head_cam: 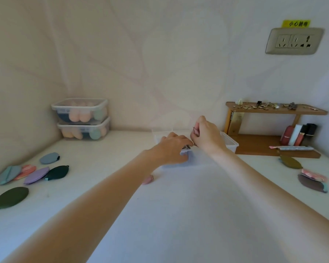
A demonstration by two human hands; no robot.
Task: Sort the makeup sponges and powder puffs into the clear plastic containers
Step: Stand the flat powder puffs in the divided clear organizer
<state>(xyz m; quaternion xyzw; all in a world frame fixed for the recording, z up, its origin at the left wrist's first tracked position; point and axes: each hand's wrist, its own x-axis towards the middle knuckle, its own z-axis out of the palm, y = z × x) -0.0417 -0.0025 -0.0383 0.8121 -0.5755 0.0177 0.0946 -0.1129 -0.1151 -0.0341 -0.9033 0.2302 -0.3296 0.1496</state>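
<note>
home vanity corner | wooden shelf (273,111) of trinkets and cosmetics right of the hands | wall socket (293,41) above | white desk (179,205)

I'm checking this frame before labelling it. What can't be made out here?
- Open clear container, head view: its contents are hidden by the left hand and right hand.
- Thing pinched by the right hand: mostly covered by the fingers, only a thin dark edge shows.
- Pink item: half hidden by the left forearm.
- Small pieces on the wooden shelf: too small.
</note>
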